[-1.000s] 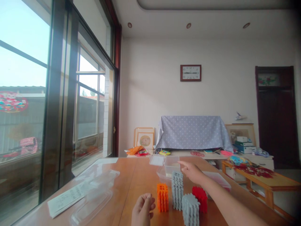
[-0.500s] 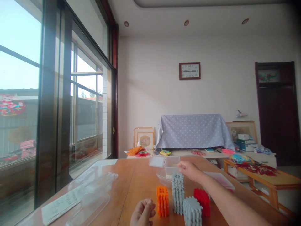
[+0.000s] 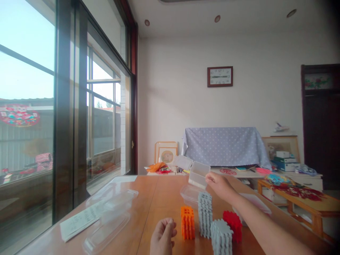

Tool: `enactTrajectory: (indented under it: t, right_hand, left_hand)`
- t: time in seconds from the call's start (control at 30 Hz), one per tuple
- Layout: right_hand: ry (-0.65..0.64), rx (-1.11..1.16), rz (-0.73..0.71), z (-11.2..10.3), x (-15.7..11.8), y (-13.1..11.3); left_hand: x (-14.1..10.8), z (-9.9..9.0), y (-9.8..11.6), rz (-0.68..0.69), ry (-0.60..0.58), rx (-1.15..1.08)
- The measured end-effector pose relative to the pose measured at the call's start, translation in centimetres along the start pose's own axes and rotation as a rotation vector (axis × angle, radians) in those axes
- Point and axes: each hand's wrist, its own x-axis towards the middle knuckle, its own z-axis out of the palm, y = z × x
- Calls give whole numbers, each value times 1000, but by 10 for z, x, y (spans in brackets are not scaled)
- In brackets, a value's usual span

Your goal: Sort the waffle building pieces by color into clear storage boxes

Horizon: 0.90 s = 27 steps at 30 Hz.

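Note:
My right hand point(image 3: 216, 182) grips the right edge of a small clear box point(image 3: 199, 173), whose lid hangs open to the left. The box is tilted above a clear tub point(image 3: 190, 195) on the table. My left hand point(image 3: 164, 233) is closed at the near edge, left of an orange stack point(image 3: 187, 223); whether its fingertips hold anything is too small to tell. A tall grey stack point(image 3: 205, 215) stands to the right of the orange one. A shorter grey stack point(image 3: 221, 237) is nearer to me, with a red stack point(image 3: 233, 225) behind it.
On the left of the wooden table point(image 3: 156, 194) lie clear plastic lids point(image 3: 107, 230) and a written paper sheet point(image 3: 79, 219). Another clear container point(image 3: 255, 205) is partly behind my right forearm. A cloth-covered object point(image 3: 225, 147) stands against the wall.
The small clear box has risen and tilted in my right hand, and its open lid has lifted. My left hand stays near the orange stack. The view has shifted slightly.

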Motion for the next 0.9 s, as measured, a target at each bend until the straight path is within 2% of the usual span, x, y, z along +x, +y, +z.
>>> enactTrajectory:
  t: [0.2,0.33,0.43,0.57,0.73,0.77,0.83,0.9]
  right_hand:
    - [44,58,-52,-23,-21,-64]
    - [2,162,-57,-30,-58,-116]
    - [-39,212,-25,-22,-94,-150]
    - [-129,223,-6,8,-142,-175]
    - [-273,231,-84,63,-184,-167]
    - [-310,219,-96,74,-190,-162]
    - [-303,200,-103,91,-197,-154]
    - [-311,217,-94,101,-202,-150]
  left_hand:
    - [0,-11,1,170,59,-28]
    - [-17,-16,16,447,156,-37]
    - [-35,-18,24,685,233,-21]
    - [-47,-25,27,918,316,23]
    - [-48,-35,30,943,338,23]
    - [-47,-36,32,918,342,16]
    - [-47,-36,35,826,357,-1]
    - [-47,-34,38,710,360,-13]
